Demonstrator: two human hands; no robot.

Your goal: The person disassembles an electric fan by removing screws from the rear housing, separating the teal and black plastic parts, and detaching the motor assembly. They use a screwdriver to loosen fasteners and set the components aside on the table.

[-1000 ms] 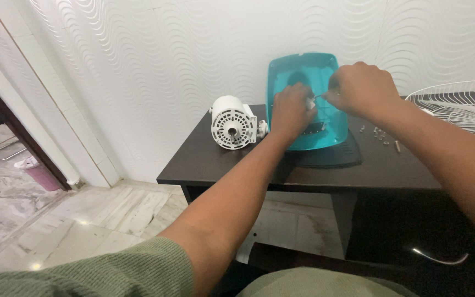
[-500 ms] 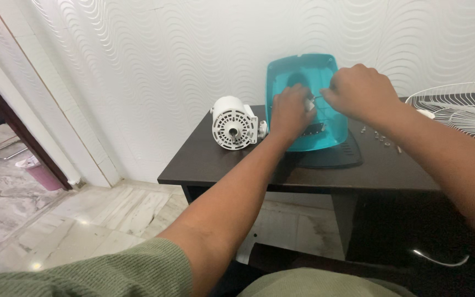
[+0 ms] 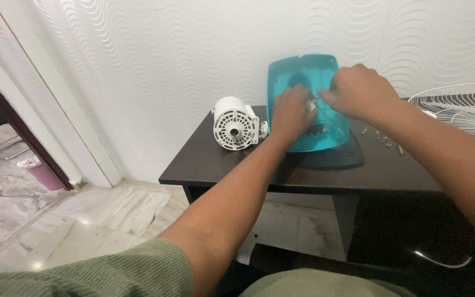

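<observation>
- One teal plastic cover (image 3: 306,74) stood propped on a dark table (image 3: 210,159) against the wavy white wall (image 3: 155,49), its hollow side facing the person and its long axis running up and a little back, top edge leaning on the wall.
- Its lower edge sat on one flat black base piece (image 3: 336,157) lying on the table.
- The left hand (image 3: 291,113) was inside the hollow of the cover, fingers curled and pinched on a small white part (image 3: 309,104).
- The right hand (image 3: 358,91) was closed in a fist just beside it, pinching a thin metal piece (image 3: 318,98) whose tip met the white part; what the piece was could not be told.
- The two hands were close together, nearly touching, in front of the cover's middle.
- One white motor housing (image 3: 234,123) lay on its side left of the cover, its slotted round face turned toward the person.
- A small scatter of screws (image 3: 381,137) lay on the table to the right, too small to count.
- One white wire fan grille (image 3: 457,107) showed at the right edge.
- Compared with a second earlier, hands and cover held almost the same places; only the view had shifted slightly.
</observation>
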